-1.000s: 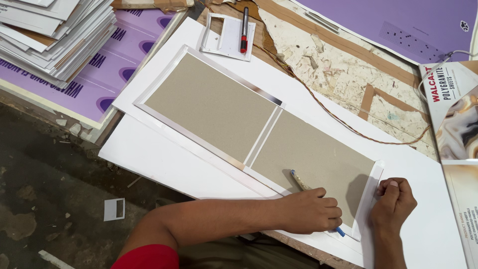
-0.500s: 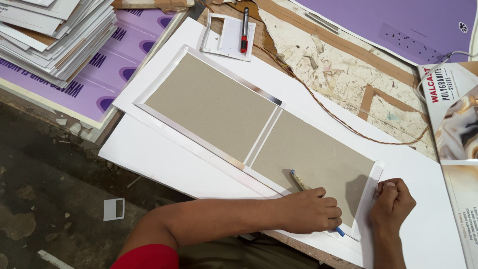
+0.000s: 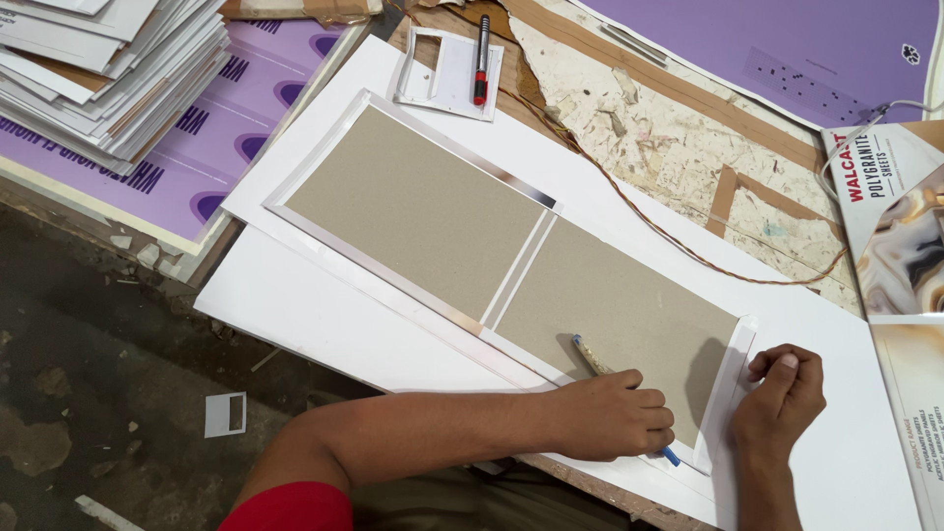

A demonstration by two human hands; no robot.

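Observation:
Two grey-brown cardboard panels [image 3: 423,211] lie side by side on a large white sheet [image 3: 324,324], with folded white edges along their sides. My left hand [image 3: 610,418] rests on the near corner of the right panel [image 3: 619,305] and grips a pen-like tool [image 3: 593,356] whose blue tip pokes out near the panel's corner. My right hand [image 3: 777,393] has its fingers curled and presses on the folded white flap [image 3: 733,364] at the panel's right end.
A white plastic frame [image 3: 438,79] with a red-and-black marker [image 3: 481,59] on it lies at the top. A stack of boards [image 3: 108,69] sits top left over purple printed sheets [image 3: 211,147]. A brown cord [image 3: 678,236] crosses the worn worktop. Printed brochures [image 3: 905,256] lie at right.

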